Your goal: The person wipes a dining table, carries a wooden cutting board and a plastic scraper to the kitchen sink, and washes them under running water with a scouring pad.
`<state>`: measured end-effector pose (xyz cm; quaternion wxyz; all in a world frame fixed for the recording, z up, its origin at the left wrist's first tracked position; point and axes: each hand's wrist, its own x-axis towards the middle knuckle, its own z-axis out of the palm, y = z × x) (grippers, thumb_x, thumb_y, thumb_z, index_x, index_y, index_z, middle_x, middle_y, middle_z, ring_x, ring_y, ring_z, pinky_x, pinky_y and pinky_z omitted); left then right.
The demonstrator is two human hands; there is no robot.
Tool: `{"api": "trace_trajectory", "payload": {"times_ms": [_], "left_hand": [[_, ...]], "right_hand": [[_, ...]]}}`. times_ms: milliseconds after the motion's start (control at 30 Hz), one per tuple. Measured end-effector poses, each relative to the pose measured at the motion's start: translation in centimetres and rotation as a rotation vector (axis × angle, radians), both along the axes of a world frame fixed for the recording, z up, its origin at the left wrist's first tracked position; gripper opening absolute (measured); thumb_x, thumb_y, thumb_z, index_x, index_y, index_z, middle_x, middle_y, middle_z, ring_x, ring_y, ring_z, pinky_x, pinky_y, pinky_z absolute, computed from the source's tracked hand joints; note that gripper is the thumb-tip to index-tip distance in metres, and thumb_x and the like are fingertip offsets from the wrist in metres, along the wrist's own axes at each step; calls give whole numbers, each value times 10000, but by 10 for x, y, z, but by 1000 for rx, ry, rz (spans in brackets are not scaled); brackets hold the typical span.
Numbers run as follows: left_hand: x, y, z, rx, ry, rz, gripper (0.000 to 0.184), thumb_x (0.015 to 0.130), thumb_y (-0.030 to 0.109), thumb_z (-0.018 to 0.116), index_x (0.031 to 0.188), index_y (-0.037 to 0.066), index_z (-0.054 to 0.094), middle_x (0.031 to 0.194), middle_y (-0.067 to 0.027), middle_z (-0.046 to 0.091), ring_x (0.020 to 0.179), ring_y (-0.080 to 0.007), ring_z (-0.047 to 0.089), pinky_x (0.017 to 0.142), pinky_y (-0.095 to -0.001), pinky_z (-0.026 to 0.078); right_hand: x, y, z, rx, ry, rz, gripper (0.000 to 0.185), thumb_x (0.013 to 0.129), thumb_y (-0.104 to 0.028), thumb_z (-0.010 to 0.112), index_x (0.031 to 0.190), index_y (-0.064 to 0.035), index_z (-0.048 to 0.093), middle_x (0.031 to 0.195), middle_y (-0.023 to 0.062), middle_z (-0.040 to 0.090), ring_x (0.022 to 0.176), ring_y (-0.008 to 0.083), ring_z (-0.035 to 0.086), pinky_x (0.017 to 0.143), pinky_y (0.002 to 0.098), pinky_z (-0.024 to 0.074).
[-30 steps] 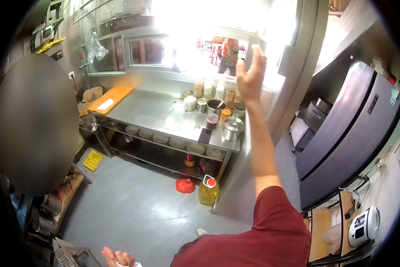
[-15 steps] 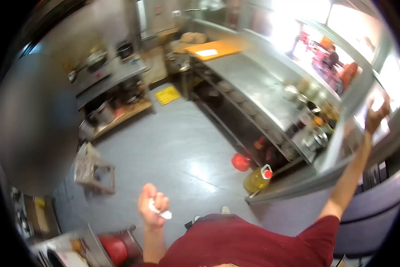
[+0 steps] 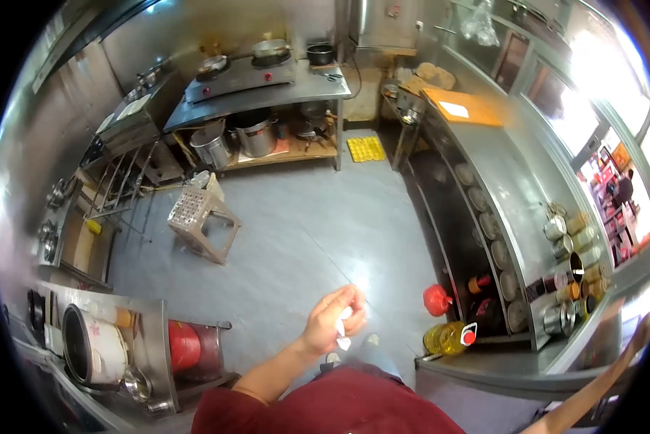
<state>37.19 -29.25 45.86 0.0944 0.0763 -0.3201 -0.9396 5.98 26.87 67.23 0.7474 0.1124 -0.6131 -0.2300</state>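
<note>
Closed fingers of the left hand grip a small white piece, in front of the dark-red shirt. For the right hand, at the dim edge, I cannot tell the grip. Farther, a yellow oil bottle stands near a red bag; beyond is a stool.

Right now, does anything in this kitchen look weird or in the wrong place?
On the floor are a red bag and a yellow jug by the steel table, and farther off a yellow tray. Feet could bump them, so they look a little misplaced. I see no spill.
</note>
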Motion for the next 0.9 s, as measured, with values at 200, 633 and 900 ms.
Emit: {"api": "trace_trajectory", "payload": {"times_ms": [200,633,900], "left_hand": [[-38,-25,-4,-82,7,15,259,900,250,311,769,61,430,478,31,282,406,-62,220,391,-216,181],[-143,-117,-37,113,8,243,401,878,353,321,567,103,358,454,35,255,408,-81,229,399,-223,192],[-104,-261,-114,139,57,576,338,816,141,391,1130,18,406,939,-53,489,875,-147,476,771,-253,387]], "right_hand": [[34,-25,18,-4,105,-155,466,761,-216,488,1073,97,341,1019,251,422,903,380,431,774,471,349],[-157,-295,-127,-254,-569,644,316,792,-142,448,1040,54,440,999,174,499,863,265,499,753,350,397],[-9,-716,-299,106,-1991,1508,251,771,-128,548,1000,-29,527,900,105,549,762,206,531,691,321,435]]}}
